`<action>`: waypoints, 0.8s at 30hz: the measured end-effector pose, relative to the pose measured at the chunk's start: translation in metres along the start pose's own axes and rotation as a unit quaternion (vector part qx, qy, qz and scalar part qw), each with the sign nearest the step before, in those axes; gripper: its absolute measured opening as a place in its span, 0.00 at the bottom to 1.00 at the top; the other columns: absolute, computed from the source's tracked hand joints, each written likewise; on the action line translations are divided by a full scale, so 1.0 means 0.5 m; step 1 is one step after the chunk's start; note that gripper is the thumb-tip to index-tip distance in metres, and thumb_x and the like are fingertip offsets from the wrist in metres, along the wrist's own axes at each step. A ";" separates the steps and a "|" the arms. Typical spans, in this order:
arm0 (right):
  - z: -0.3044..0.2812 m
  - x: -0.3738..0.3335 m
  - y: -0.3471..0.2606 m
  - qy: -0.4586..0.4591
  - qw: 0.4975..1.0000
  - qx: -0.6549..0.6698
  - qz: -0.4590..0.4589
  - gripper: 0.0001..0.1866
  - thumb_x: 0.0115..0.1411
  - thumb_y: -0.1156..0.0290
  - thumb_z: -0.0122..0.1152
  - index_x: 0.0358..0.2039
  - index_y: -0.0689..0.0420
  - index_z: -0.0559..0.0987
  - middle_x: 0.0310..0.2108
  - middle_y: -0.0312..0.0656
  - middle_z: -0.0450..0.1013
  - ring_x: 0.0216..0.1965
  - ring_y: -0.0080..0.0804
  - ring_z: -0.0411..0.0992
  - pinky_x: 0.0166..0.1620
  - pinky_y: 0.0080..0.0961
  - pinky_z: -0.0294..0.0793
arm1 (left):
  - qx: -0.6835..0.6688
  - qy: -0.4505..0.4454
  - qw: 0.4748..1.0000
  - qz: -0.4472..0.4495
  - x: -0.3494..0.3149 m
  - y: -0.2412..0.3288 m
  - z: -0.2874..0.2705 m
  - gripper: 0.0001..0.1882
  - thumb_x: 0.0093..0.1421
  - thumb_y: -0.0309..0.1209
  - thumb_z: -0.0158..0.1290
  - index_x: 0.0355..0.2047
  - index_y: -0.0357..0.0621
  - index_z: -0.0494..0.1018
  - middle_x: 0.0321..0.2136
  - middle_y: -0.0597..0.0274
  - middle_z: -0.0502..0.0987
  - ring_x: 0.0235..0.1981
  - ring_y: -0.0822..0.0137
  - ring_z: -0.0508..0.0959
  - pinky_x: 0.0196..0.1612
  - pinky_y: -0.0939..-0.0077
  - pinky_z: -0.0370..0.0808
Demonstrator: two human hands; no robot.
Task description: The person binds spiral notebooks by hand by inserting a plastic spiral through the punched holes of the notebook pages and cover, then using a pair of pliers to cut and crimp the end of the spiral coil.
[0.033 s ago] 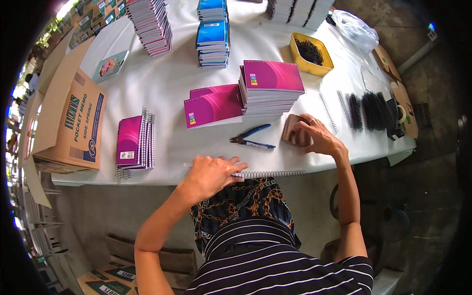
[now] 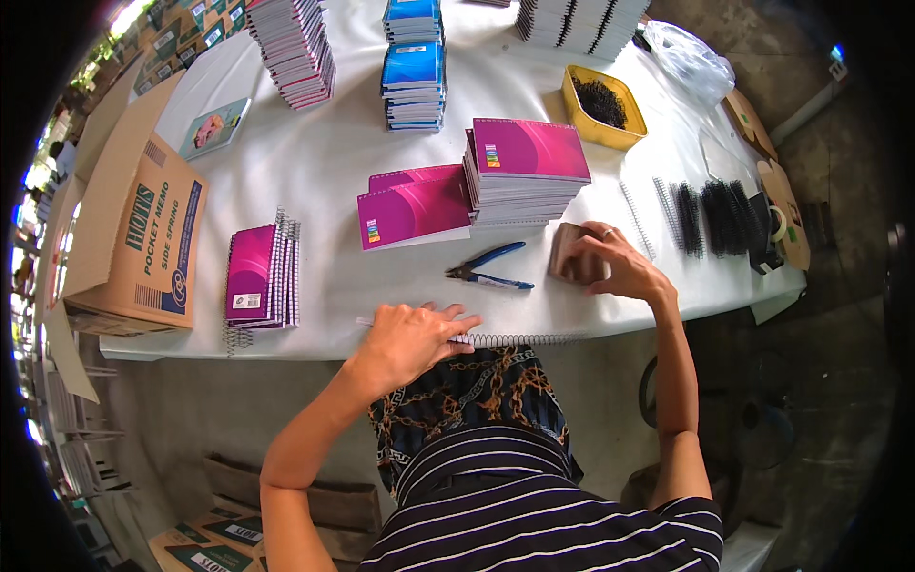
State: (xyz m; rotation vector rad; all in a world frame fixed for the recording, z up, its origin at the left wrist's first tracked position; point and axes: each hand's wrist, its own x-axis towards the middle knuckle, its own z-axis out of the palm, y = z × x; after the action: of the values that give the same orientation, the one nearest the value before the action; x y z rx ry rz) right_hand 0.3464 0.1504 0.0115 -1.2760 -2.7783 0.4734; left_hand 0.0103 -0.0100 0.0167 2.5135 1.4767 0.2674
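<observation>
White tabletop (image 2: 334, 286) carries stacked magenta notebooks (image 2: 531, 157) beyond blue-handled pliers (image 2: 491, 265). At its near edge, a wire coil (image 2: 524, 340) runs rightward from beneath the left hand (image 2: 415, 345), whose bent fingers hide whether they grip it; the right hand (image 2: 624, 262) curls fingers and thumb around a brown block (image 2: 562, 259) just right of the pliers.

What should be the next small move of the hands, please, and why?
Probably, the right hand should let go of the brown block and steady the wire coil: the left hand is on the coil's left part, while its right part sticks out with no fingers on it.
</observation>
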 end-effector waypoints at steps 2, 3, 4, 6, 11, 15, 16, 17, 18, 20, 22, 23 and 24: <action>-0.042 -0.002 -0.026 0.004 0.999 0.036 0.039 0.27 0.43 0.64 0.78 0.45 0.51 0.81 0.58 0.50 0.67 0.61 0.51 0.64 0.63 0.41 0.62 | 0.017 0.030 0.999 -0.025 -0.011 0.000 0.004 0.28 0.58 0.52 0.55 0.59 0.64 0.71 0.47 0.71 0.80 0.42 0.62 0.82 0.36 0.64 0.82; -0.058 0.000 -0.037 0.011 0.988 0.152 0.004 0.22 0.49 0.61 0.75 0.45 0.52 0.83 0.53 0.51 0.72 0.56 0.49 0.70 0.59 0.39 0.68 | 0.034 0.048 0.997 -0.040 -0.020 -0.003 0.006 0.30 0.57 0.52 0.56 0.60 0.64 0.69 0.48 0.70 0.80 0.44 0.62 0.82 0.37 0.64 0.81; -0.079 0.011 -0.053 -0.037 0.964 0.246 -0.097 0.21 0.55 0.56 0.70 0.46 0.52 0.84 0.50 0.52 0.75 0.51 0.48 0.74 0.54 0.39 0.73 | 0.054 0.064 0.995 -0.051 -0.026 -0.006 0.005 0.33 0.56 0.51 0.57 0.62 0.64 0.68 0.49 0.69 0.80 0.47 0.61 0.81 0.39 0.65 0.81; -0.058 0.042 -0.117 -0.138 0.865 0.434 -0.210 0.22 0.60 0.52 0.64 0.46 0.55 0.84 0.50 0.53 0.76 0.50 0.47 0.74 0.53 0.40 0.74 | 0.071 0.099 0.991 -0.053 -0.030 -0.014 0.015 0.35 0.54 0.52 0.59 0.62 0.62 0.68 0.47 0.70 0.80 0.44 0.60 0.82 0.37 0.66 0.81; 0.010 0.100 -0.179 -0.211 0.858 0.416 -0.214 0.23 0.61 0.53 0.63 0.47 0.59 0.83 0.46 0.52 0.79 0.49 0.45 0.75 0.57 0.37 0.71 | 0.077 0.102 0.988 -0.083 -0.035 -0.013 0.009 0.38 0.52 0.52 0.61 0.63 0.62 0.66 0.48 0.69 0.80 0.46 0.60 0.81 0.37 0.66 0.81; 0.023 0.108 -0.197 -0.197 0.899 0.346 -0.180 0.21 0.60 0.54 0.62 0.47 0.53 0.84 0.44 0.48 0.79 0.48 0.42 0.75 0.54 0.34 0.70 | 0.062 0.089 0.990 -0.092 -0.033 -0.019 0.005 0.38 0.51 0.52 0.61 0.62 0.60 0.68 0.46 0.68 0.80 0.46 0.59 0.81 0.37 0.66 0.81; 0.016 0.109 -0.191 -0.199 0.868 0.412 -0.194 0.21 0.60 0.54 0.61 0.47 0.53 0.84 0.44 0.48 0.79 0.47 0.42 0.75 0.54 0.34 0.70 | 0.049 0.080 0.990 -0.102 -0.032 -0.017 0.006 0.38 0.51 0.52 0.61 0.62 0.60 0.68 0.47 0.68 0.80 0.47 0.59 0.81 0.37 0.66 0.81; 0.011 0.108 -0.190 -0.196 0.863 0.417 -0.208 0.21 0.60 0.54 0.61 0.47 0.54 0.84 0.44 0.49 0.78 0.47 0.43 0.75 0.54 0.34 0.70 | 0.051 0.091 0.990 -0.099 -0.032 -0.019 0.007 0.38 0.51 0.52 0.61 0.62 0.60 0.68 0.47 0.68 0.80 0.47 0.59 0.81 0.37 0.66 0.81; 0.005 0.106 -0.193 -0.193 0.858 0.423 -0.221 0.21 0.60 0.54 0.61 0.47 0.54 0.84 0.44 0.49 0.78 0.47 0.43 0.74 0.54 0.34 0.70 | 0.053 0.102 0.989 -0.097 -0.030 -0.021 0.009 0.37 0.51 0.52 0.61 0.62 0.60 0.68 0.47 0.68 0.80 0.47 0.58 0.81 0.38 0.66 0.81; 0.010 0.108 -0.204 -0.195 0.867 0.407 -0.213 0.22 0.60 0.54 0.61 0.47 0.57 0.83 0.46 0.50 0.77 0.48 0.43 0.74 0.55 0.35 0.69 | 0.059 0.108 0.988 -0.094 -0.035 -0.024 0.006 0.37 0.51 0.52 0.62 0.62 0.60 0.69 0.48 0.68 0.80 0.48 0.58 0.81 0.38 0.65 0.81; 0.018 0.121 -0.218 -0.211 0.896 0.352 -0.172 0.25 0.60 0.53 0.60 0.47 0.63 0.82 0.49 0.52 0.76 0.49 0.44 0.73 0.56 0.37 0.68 | 0.061 0.111 0.987 -0.098 -0.035 -0.024 0.004 0.37 0.51 0.52 0.62 0.61 0.61 0.69 0.48 0.67 0.80 0.48 0.58 0.81 0.39 0.65 0.81; 0.015 0.117 -0.208 -0.211 0.842 0.455 -0.196 0.28 0.58 0.49 0.61 0.48 0.60 0.83 0.49 0.51 0.76 0.49 0.45 0.73 0.57 0.38 0.68 | 0.070 0.123 0.985 -0.095 -0.036 -0.027 0.005 0.37 0.51 0.52 0.62 0.61 0.61 0.69 0.48 0.67 0.80 0.48 0.58 0.80 0.38 0.65 0.81; 0.011 0.119 -0.209 -0.211 0.846 0.445 -0.206 0.28 0.58 0.48 0.61 0.48 0.60 0.83 0.49 0.52 0.76 0.49 0.45 0.73 0.57 0.38 0.68 | 0.079 0.135 0.984 -0.092 -0.040 -0.033 0.006 0.37 0.51 0.52 0.62 0.61 0.61 0.69 0.48 0.68 0.80 0.48 0.58 0.80 0.38 0.64 0.81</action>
State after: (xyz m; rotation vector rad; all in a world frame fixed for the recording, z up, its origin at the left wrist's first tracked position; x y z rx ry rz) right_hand 0.2295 0.1294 0.0320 -0.3701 -2.3850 1.8643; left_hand -0.0120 -0.0199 0.0083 2.5151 1.8888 0.4939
